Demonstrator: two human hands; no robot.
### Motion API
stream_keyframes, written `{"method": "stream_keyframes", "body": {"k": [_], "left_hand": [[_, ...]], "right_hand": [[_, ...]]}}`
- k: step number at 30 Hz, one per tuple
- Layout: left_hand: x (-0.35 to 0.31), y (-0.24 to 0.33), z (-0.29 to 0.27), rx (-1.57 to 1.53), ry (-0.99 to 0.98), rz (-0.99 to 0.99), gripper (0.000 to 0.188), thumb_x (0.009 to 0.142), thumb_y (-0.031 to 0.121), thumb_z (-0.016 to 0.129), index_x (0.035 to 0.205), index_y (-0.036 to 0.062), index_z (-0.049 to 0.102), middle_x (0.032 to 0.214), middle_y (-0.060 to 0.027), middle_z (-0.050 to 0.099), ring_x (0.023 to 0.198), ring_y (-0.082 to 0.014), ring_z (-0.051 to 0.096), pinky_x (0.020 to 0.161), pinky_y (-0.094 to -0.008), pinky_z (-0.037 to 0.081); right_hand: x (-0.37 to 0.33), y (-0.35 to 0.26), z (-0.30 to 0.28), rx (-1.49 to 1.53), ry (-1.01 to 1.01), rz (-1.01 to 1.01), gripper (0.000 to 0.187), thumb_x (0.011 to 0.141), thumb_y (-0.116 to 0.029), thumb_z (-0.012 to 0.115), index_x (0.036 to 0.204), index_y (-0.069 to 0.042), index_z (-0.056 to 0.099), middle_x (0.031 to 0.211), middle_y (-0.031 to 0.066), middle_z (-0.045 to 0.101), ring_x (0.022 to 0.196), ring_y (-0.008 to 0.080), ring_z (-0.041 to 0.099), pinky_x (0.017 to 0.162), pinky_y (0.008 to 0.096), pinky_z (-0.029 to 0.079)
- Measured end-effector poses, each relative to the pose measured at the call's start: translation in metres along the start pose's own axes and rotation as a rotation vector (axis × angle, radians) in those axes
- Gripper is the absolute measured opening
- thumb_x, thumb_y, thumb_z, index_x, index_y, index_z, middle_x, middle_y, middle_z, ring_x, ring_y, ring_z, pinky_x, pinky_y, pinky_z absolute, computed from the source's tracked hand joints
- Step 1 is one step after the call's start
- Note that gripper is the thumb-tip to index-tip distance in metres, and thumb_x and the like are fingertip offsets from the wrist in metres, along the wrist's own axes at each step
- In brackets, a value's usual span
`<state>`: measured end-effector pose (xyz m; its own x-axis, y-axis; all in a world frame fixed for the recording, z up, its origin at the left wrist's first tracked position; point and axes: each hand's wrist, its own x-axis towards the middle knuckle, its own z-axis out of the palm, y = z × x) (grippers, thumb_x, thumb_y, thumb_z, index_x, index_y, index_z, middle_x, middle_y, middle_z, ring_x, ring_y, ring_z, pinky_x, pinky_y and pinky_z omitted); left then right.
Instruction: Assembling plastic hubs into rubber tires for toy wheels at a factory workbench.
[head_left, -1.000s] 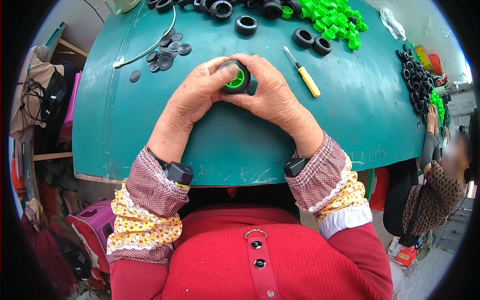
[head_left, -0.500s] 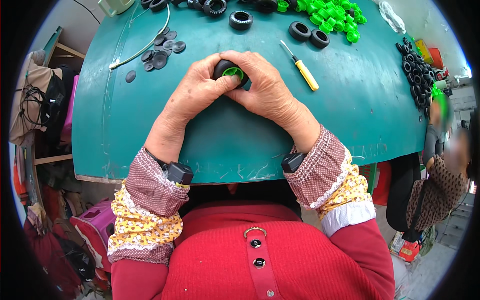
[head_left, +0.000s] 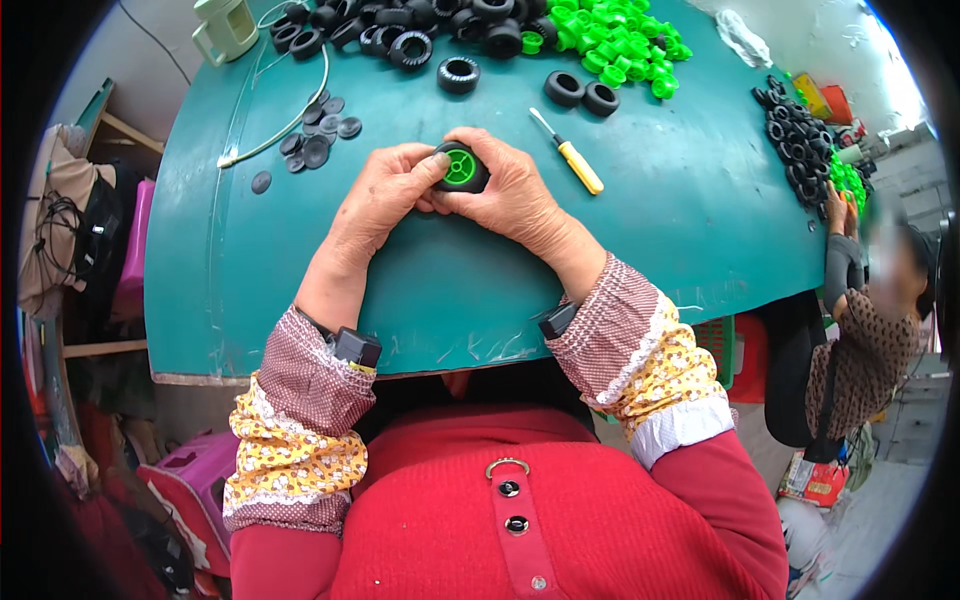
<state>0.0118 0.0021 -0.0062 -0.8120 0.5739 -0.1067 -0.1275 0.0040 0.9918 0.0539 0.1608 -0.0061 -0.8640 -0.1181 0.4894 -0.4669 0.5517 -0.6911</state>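
Between both hands is a small toy wheel (head_left: 461,168), a black tyre with a green spoked hub inside it. My left hand (head_left: 388,190) grips its left side, the thumb pressing near the hub's edge. Around the right side, my right hand (head_left: 505,188) closes with its fingers over the top and its thumb below. The hub's spoked face is turned up toward me. Beyond the hands a lone black tyre (head_left: 458,75) lies on the green table (head_left: 640,235). A screwdriver (head_left: 580,167) with a yellow handle rests to the right of my right hand.
Loose tyres (head_left: 385,22) and a heap of green hubs (head_left: 620,45) cover the far side. Black discs (head_left: 316,152) lie at the left beside a pale curved cord (head_left: 290,128). A mug (head_left: 224,30) stands far left. At the right a co-worker (head_left: 872,330) reaches toward more tyres (head_left: 795,150).
The wheel has turned in my hands, so the green hub's spoked face now shows fully. My left thumb has shifted toward the tyre's left edge. The view has shifted slightly.
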Motion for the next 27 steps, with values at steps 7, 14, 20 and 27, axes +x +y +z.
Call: {"method": "stream_keyframes", "body": {"k": [7,14,20,27], "left_hand": [[-0.005,0.012,0.001,-0.156,0.087,-0.030,0.033,0.087,0.032,0.050,0.093,0.0009,0.057,0.074,-0.0035,0.060,0.060,-0.0067,0.055,0.055,-0.0157,0.043],[-0.006,0.010,-0.006,0.049,0.095,-0.007,0.036,0.084,0.033,0.051,0.096,-0.0006,0.056,0.073,-0.0067,0.060,0.058,-0.0093,0.057,0.054,-0.0168,0.042],[-0.001,-0.003,-0.017,0.052,0.076,0.044,0.028,0.085,0.026,0.052,0.096,0.0007,0.056,0.076,-0.0089,0.062,0.059,-0.0104,0.058,0.053,-0.0174,0.044],[0.008,-0.008,-0.023,0.036,0.026,0.057,0.029,0.087,0.023,0.051,0.101,-0.0020,0.054,0.078,-0.0092,0.062,0.063,-0.0116,0.059,0.056,-0.0165,0.046]], "right_hand": [[-0.008,-0.009,-0.010,-0.031,-0.056,0.119,0.049,0.061,-0.025,0.074,0.101,-0.006,0.052,0.087,0.0134,0.057,0.082,0.0257,0.057,0.073,0.0328,0.046],[-0.054,-0.035,-0.068,-0.322,0.047,0.083,0.054,0.061,-0.022,0.074,0.107,-0.005,0.051,0.096,0.0082,0.058,0.092,0.0172,0.055,0.081,0.0289,0.043],[-0.154,-0.045,-0.172,-0.378,0.407,0.425,0.046,0.063,-0.018,0.074,0.101,-0.004,0.053,0.085,0.0057,0.060,0.079,0.0117,0.056,0.073,0.0259,0.046],[-0.294,-0.013,-0.254,-0.902,0.455,0.882,0.079,0.062,-0.047,0.070,0.119,-0.001,0.042,0.103,0.0222,0.056,0.097,0.0295,0.055,0.079,0.0359,0.045]]}}
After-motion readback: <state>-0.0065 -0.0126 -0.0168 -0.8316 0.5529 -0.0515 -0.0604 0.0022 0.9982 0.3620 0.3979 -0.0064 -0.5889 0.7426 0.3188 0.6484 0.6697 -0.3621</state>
